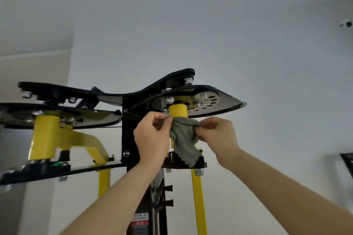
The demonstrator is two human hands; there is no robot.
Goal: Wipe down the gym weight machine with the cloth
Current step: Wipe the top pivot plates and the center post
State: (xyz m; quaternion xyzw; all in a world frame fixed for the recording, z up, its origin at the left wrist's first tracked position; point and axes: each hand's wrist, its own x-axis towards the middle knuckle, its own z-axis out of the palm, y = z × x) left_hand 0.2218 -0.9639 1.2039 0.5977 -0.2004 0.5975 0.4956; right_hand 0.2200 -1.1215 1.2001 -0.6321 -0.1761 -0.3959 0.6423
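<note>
The gym weight machine point(129, 135) rises from the bottom centre of the view as a black upright column, with black plates spreading left and right at its top and yellow parts below them. On the left a thick yellow pivot housing point(46, 137) stands between an upper and a lower black plate, well apart from the hands. On the right a perforated metal disc point(207, 102) sits under the upper plate, and a short yellow cylinder point(178, 111) hangs from its hub. The grey-green cloth point(184, 137) is bunched just beneath that cylinder, its upper fold touching the cylinder's lower edge, and its loose tail hangs down to the small black lower bracket point(183, 161). The left hand point(151, 137) pinches the cloth's left upper corner between thumb and curled fingers, close against the cylinder's left side and the column's edge. The right hand point(217, 135) grips the cloth's right side, fingers curled round the fabric, so the cloth is stretched between the two hands. A thin yellow strut point(198, 202) drops from the bracket below the right wrist. To the right of the right hand and above the plates is plain pale wall; to the left, the column and plates crowd close. A small fixture point(346, 24) sits high on the wall at far right.
</note>
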